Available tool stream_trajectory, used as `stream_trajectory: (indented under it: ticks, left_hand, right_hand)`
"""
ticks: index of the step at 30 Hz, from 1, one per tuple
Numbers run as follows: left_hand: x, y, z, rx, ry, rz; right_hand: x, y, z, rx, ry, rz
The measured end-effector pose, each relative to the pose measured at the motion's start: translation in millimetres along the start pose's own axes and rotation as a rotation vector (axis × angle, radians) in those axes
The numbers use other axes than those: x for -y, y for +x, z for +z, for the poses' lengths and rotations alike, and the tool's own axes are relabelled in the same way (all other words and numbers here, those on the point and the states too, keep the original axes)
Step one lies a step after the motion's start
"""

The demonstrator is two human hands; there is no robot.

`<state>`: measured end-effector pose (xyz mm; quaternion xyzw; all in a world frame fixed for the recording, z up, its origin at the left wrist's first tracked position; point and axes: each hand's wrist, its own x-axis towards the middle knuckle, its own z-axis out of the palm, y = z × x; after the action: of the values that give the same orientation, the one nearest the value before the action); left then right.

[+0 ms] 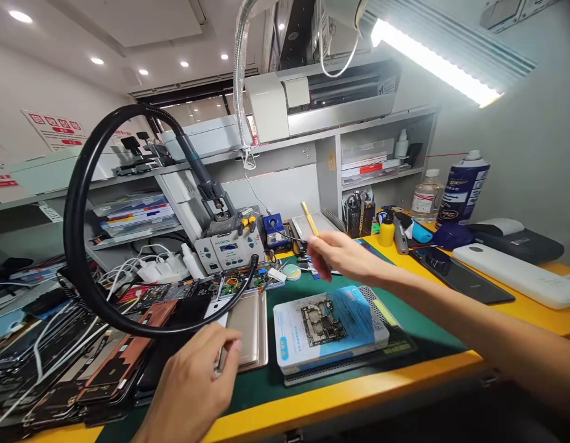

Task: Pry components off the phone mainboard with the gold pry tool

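Note:
My left hand (pixel 197 375) is low in front, beside the gold phone-like panel (pixel 244 329). Its fingers curl closed around something small and metallic that I cannot make out. Further off, my right hand (pixel 338 252) reaches over the green mat (pixel 255 394), closed on a thin yellow stick-like tool (pixel 309 216) that points up; its lower end is hidden in the fingers. Below that hand a bare circuit board (pixel 322 323) rests on a blue and white box (pixel 289 335), which lies on a perforated grey plate (pixel 308 376).
At left, a black hose (pixel 75 215) loops from the rework station (pixel 234 249) above stacked phone parts (pixel 104 375). A round tin (pixel 292 272) stands behind the box. To the right are a dark tablet (pixel 460 274), a white device (pixel 516 274) and a spray can (pixel 463 187).

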<state>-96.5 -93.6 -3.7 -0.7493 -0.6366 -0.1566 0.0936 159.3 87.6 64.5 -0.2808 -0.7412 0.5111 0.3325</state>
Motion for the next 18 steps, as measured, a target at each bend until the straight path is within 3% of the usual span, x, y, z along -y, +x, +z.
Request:
stream_trajectory:
  ticks: [3, 11, 15, 18]
  left_hand:
    - [25.3, 35.5, 6.0, 0.09, 0.03, -0.171]
    - [21.5, 57.3, 14.8, 0.307, 0.133, -0.275]
    - [24.7, 58.3, 12.8, 0.301, 0.13, -0.256]
    - [27.8, 46.7, 7.5, 0.211, 0.103, -0.269]
  right_hand:
    - [-25.7, 2.7, -21.7, -0.068, 0.127, 0.07]
    - [-52.8, -3.1, -29.0, -0.098, 0.283, 0.126]
    - [-52.3, -8.2, -28.1, -0.098, 0.297, 0.127]
    - [-53.5, -12.2, -30.3, -0.107, 0.288, 0.128]
